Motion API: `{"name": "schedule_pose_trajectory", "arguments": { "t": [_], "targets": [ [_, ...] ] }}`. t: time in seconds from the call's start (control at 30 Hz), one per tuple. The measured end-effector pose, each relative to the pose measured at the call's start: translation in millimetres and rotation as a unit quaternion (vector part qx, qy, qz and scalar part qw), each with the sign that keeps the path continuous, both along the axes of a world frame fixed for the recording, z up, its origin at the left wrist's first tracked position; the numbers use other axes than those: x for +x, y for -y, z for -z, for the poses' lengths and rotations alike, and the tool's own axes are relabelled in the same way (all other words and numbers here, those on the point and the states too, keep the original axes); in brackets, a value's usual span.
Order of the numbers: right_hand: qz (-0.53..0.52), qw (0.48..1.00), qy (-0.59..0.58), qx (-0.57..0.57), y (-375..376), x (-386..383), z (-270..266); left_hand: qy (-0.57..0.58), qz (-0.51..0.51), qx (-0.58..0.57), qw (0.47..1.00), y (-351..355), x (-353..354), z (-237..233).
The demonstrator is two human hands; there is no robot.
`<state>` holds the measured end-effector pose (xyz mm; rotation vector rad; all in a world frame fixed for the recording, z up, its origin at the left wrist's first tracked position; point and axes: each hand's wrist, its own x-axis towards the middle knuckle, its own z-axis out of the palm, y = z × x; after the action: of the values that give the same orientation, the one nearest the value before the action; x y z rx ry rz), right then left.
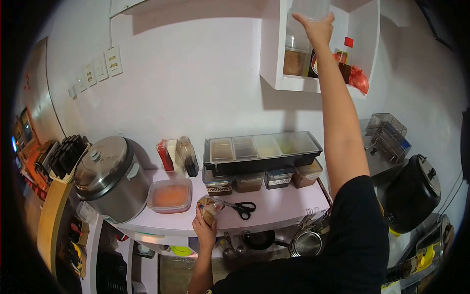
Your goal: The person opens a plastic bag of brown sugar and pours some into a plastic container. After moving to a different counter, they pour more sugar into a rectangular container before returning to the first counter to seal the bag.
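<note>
The right hand [318,27] is reaching up into the white wall cubby [293,83], its fingers closing around the lower part of a clear container [308,9]; the container is sitting directly above the hand, at the top of the cubby, over a jar of brown powder [295,61]; a red-capped bottle [346,56] and a red bag [360,78] are standing just to the right of the raised arm. The left hand [204,230] is gripping a small packet [209,207] from below, holding it at the front edge of the pale counter [279,206]; black-handled scissors [243,208] are lying just beside the packet; a tub of orange contents [170,195] is sitting near it on the other side.
</note>
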<state>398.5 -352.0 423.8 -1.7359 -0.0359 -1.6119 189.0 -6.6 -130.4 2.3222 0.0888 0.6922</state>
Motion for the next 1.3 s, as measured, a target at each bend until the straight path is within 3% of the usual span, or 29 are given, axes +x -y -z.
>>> {"name": "schedule_pose_trajectory", "arguments": {
  "t": [0.17,0.27,0.37,0.47,0.57,0.67,0.77,0.8,0.9,0.93,1.03,1.1,1.13,1.17,1.23,1.3],
  "targets": [
    [-0.025,0.993,-0.112,-0.010,-4,48,-1,0.005,0.001,0.006,1.000,0,-2,-2],
    [0.023,0.992,-0.089,-0.083,-8,50,17,0.005,0.002,0.002,1.000,1,-2,-6],
    [0.028,0.984,0.007,-0.177,1,58,40,0.005,0.001,0.003,1.000,2,-2,-7],
    [0.009,0.983,0.053,-0.178,2,56,50,0.000,0.000,0.003,1.000,1,0,-2],
    [0.083,0.960,0.105,-0.246,5,63,55,-0.017,0.004,-0.017,1.000,0,-1,-3],
    [0.084,0.935,0.171,-0.298,-3,50,55,-0.027,0.011,-0.051,0.998,2,-1,-12],
    [0.057,0.942,0.188,-0.271,-12,41,58,-0.021,-0.002,-0.092,0.996,4,2,-15],
    [0.119,0.936,0.192,-0.271,-9,42,60,-0.017,-0.009,-0.105,0.994,3,6,-9],
    [0.003,0.939,0.335,-0.073,-47,-7,88,0.000,-0.026,-0.121,0.992,2,9,-7],
    [-0.050,0.943,0.327,-0.032,-62,-26,106,0.007,-0.030,-0.122,0.992,2,9,-7],
    [-0.222,0.934,0.278,0.005,-104,-76,180,0.008,0.012,-0.411,0.911,-15,18,10],
    [-0.329,0.936,0.122,0.033,-136,-111,246,0.019,0.053,-0.482,0.874,-27,18,9],
    [-0.298,0.952,-0.026,-0.064,-141,-125,282,0.013,0.075,-0.511,0.856,-31,8,-12],
    [-0.347,0.921,-0.048,-0.171,-149,-134,311,0.008,0.096,-0.539,0.837,-34,-4,-36],
    [-0.474,0.827,-0.158,-0.259,-163,-156,327,-0.037,0.153,-0.551,0.820,-37,-25,-89],
    [-0.611,0.739,-0.212,-0.190,-171,-164,353,-0.137,0.204,-0.548,0.799,-39,-45,-133]
  ]
}}
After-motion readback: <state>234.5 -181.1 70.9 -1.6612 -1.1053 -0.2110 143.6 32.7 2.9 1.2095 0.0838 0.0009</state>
